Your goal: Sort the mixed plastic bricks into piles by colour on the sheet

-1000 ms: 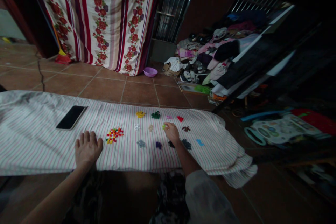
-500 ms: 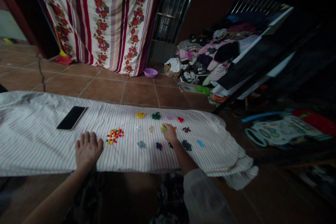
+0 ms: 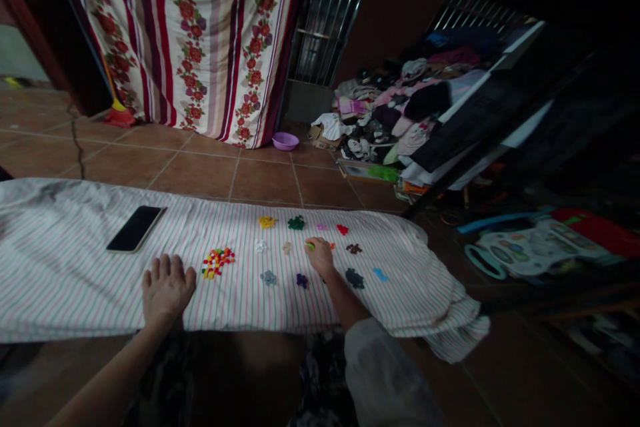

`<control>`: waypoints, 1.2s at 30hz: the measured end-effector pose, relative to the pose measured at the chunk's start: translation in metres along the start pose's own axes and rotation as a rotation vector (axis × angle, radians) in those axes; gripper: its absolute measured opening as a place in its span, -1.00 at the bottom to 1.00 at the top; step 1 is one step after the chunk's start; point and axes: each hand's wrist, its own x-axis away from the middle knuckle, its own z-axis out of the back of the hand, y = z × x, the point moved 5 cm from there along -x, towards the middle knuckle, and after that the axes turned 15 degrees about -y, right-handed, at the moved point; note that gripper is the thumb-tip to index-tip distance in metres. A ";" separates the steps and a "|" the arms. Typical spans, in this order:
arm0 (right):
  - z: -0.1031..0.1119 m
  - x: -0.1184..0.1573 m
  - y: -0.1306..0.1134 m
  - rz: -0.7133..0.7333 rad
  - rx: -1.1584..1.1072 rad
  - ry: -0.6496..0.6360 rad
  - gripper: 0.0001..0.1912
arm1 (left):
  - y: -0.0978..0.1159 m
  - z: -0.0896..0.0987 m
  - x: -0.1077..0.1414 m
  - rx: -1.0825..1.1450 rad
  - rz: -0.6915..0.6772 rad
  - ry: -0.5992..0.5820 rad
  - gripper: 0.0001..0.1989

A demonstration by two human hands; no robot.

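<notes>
Lime-green pieces [image 3: 311, 245] sit at the fingertips of the right hand [image 3: 323, 257], above the striped cloth [image 3: 225, 307]. The grip: fingers drawn together at the green; whether they clamp a piece or merely press the group cannot be told, the hand covering part of it. The left hand [image 3: 168, 288] lies flat, well left of the grip, fingers a little spread, holding nothing visible; just beyond its thumb is the mixed pile [image 3: 217, 262]. Neighbours of the grip: beige pieces [image 3: 286, 247] near on the left, orange pieces [image 3: 333, 246] just to the right and partly hidden, dark green pieces [image 3: 296, 223] and pink pieces [image 3: 321, 227] on the far side, black pieces [image 3: 323, 278] nearer the body, largely covered by the wrist. Handling, as judged: use fingertips alone, lift the wrist clear of the black, avoid sideways sweeps into the orange, and press lightly, as cloth folds could shift small pieces. Markings: no brand, label or writing legible. The phone [image 3: 135, 228], left of the grip, shows a dark face; the printed panel [image 3: 520, 245], far right, is too dim to read.
</notes>
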 end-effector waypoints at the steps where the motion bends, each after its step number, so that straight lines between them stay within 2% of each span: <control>1: -0.001 0.000 0.000 0.003 -0.004 0.003 -0.78 | 0.000 0.001 0.000 -0.001 -0.003 0.005 -0.42; 9: -0.002 0.002 0.003 0.069 -0.075 0.031 -0.71 | -0.001 -0.002 0.000 -0.004 0.006 -0.014 -0.41; 13: 0.001 0.001 0.004 0.049 -0.124 0.044 -0.69 | -0.001 -0.003 -0.001 -0.014 0.006 -0.010 -0.41; 17: 0.010 0.003 0.003 -0.021 -0.126 0.088 -0.68 | -0.001 -0.003 -0.002 -0.019 -0.001 -0.018 -0.41; 20: 0.020 0.007 -0.008 -0.001 -0.151 0.162 -0.66 | -0.003 -0.005 -0.002 -0.010 0.004 -0.010 -0.42; 23: 0.024 0.013 -0.034 0.103 -0.243 0.209 -0.65 | -0.003 -0.007 -0.003 -0.006 0.004 0.029 -0.43; 25: 0.017 0.019 -0.059 0.188 -0.302 0.185 -0.66 | -0.004 -0.009 -0.004 -0.003 0.000 0.038 -0.43; 28: -0.005 0.032 -0.103 0.305 -0.353 0.078 -0.70 | -0.005 -0.011 -0.005 0.010 -0.006 0.041 -0.43; 31: -0.036 0.046 -0.146 0.393 -0.358 -0.081 -0.74 | -0.006 -0.011 -0.005 0.032 -0.011 0.049 -0.42; 33: -0.055 0.053 -0.168 0.396 -0.327 -0.182 -0.74 | -0.007 -0.011 -0.005 0.042 -0.013 0.052 -0.42; 36: -0.075 0.057 -0.188 0.329 -0.222 -0.253 -0.70 | -0.007 -0.013 -0.006 0.041 -0.012 0.050 -0.42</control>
